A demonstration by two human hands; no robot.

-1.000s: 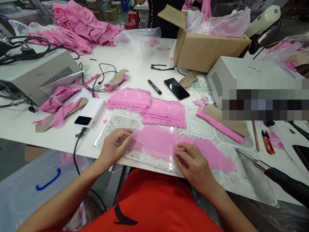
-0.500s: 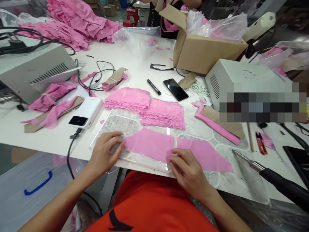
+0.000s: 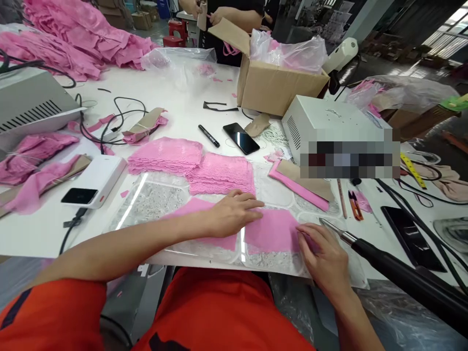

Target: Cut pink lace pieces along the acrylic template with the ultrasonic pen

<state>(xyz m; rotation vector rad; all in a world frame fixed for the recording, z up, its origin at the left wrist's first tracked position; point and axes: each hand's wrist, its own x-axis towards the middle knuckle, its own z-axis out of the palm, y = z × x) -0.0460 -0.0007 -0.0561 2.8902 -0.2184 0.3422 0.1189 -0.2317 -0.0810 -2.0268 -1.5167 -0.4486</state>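
Two cut pieces of pink fabric lie side by side on a clear patterned sheet (image 3: pixel 146 204) near the table's front edge. My left hand (image 3: pixel 234 214) reaches across the left fabric piece (image 3: pixel 219 242), hiding part of it. Its fingers are stretched out, with the tips over the left end of the right fabric piece (image 3: pixel 272 231). At that piece's other end, my right hand (image 3: pixel 325 253) pinches the edge between thumb and forefinger. Just behind them are two stacks of pink lace-edged fabric, a left stack (image 3: pixel 164 155) and a right stack (image 3: pixel 223 173).
A black-handled soldering-iron-like tool (image 3: pixel 380 258) points in from the right. Around the work lie a phone (image 3: pixel 241 138), a marker (image 3: pixel 208 136), a white power bank (image 3: pixel 95 183) and orange snips (image 3: pixel 355 205). A grey box (image 3: pixel 332 117) and a carton (image 3: pixel 278 85) stand behind. Another person works across the table.
My left hand has gone from the left piece's outer end to the right piece. My right hand has shifted from the gap to the right piece's far end. The view has turned right.
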